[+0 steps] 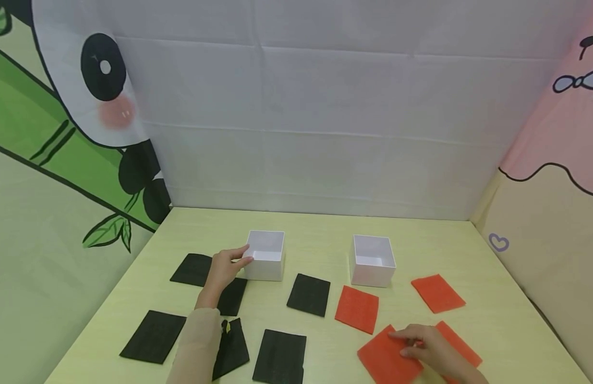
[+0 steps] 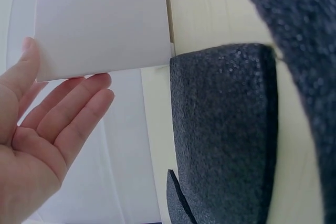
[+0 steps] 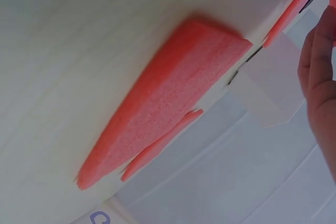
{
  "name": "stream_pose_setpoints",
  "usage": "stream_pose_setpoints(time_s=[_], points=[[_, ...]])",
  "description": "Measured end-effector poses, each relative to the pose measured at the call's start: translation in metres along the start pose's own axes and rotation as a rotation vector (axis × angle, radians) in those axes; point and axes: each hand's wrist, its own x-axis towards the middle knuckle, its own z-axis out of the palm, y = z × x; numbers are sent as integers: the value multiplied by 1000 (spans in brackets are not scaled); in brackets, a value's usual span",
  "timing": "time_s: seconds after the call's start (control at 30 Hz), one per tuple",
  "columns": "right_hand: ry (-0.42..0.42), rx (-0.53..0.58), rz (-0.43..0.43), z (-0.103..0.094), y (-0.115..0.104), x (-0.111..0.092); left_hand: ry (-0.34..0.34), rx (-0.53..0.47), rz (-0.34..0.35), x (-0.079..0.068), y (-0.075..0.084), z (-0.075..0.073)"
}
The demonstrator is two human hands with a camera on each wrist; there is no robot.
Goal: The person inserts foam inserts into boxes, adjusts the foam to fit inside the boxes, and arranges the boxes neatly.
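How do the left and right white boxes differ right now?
The left hand touches the left box; no hand touches the right box. Nearest the left box lies a black square; nearest the right box lies a red square. Both boxes are white and open-topped.

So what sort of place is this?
Perhaps a makeshift tabletop booth: a pale yellow flat-topped table stands before a creased, whitish, cloth-like backdrop, with a black-and-white cartoon face printed at the left.
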Motion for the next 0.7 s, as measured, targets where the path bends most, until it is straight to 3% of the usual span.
stream_pose_setpoints(time_s=[0.13, 0.33, 0.47, 0.57, 0.7], points=[[56, 15, -19, 2, 1, 2, 3, -10, -17, 0, -1, 0], [137, 214, 4, 3, -3, 8, 8, -13, -32, 0, -1, 0], [165, 282, 34, 3, -6, 15, 7, -16, -38, -1, 0, 0], [190, 319, 15, 5, -8, 20, 6, -12, -39, 0, 0, 0], [221, 359, -86, 8, -11, 28, 1, -6, -44, 0, 0, 0]])
